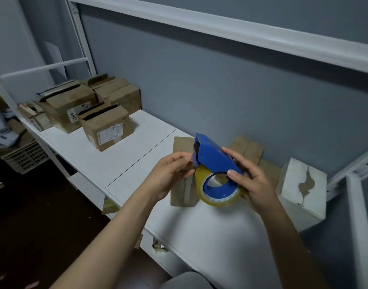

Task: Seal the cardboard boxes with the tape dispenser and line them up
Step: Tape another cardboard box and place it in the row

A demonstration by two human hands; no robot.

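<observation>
Now the tape dispenser is held in the air over a small cardboard box on the counter
Probably light, stiff plastic with a slippery roll: the right hand has its grip curled round the body, the left hand pinches at the blade end

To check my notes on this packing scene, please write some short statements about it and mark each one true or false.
1. The right hand grips the blue plastic tape dispenser. True.
2. The dispenser lies on the white shelf. False: both hands hold it above a flat brown cardboard box.
3. The left hand pinches at the dispenser's front end. True.
4. The white box with a torn patch stands left of the dispenser. False: it stands on the right.
</observation>
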